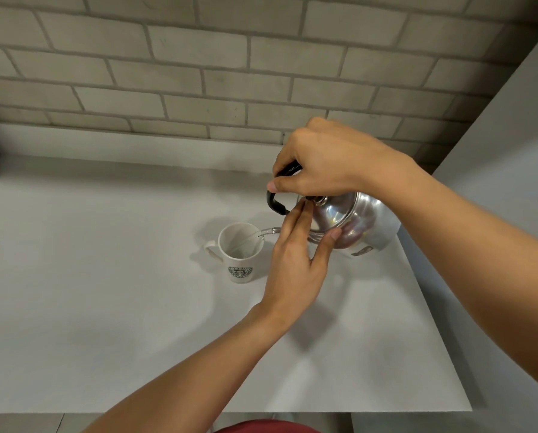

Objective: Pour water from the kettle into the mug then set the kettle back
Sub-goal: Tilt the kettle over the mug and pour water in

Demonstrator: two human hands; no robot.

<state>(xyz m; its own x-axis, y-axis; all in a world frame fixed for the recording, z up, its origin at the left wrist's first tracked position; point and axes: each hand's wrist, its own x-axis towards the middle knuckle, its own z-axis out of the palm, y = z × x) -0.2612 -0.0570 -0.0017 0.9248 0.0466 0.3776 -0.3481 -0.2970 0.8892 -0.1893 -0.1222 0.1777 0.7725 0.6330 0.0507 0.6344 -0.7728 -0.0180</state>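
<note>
A shiny steel kettle (359, 225) with a black handle is tilted to the left above the white table (105, 292). My right hand (327, 164) is shut on the handle from above. My left hand (295, 257) lies flat against the kettle's lid, fingers spread, thumb on the body. The spout reaches over the rim of a white mug (241, 253) with a dark round logo, and a thin stream of water runs into it. The mug stands upright, its handle pointing left.
A grey brick wall (199, 73) runs behind the table, with a low ledge at its foot. A plain grey wall (511, 151) closes the right side. The table's front edge (167, 412) is near me, with red cloth below it.
</note>
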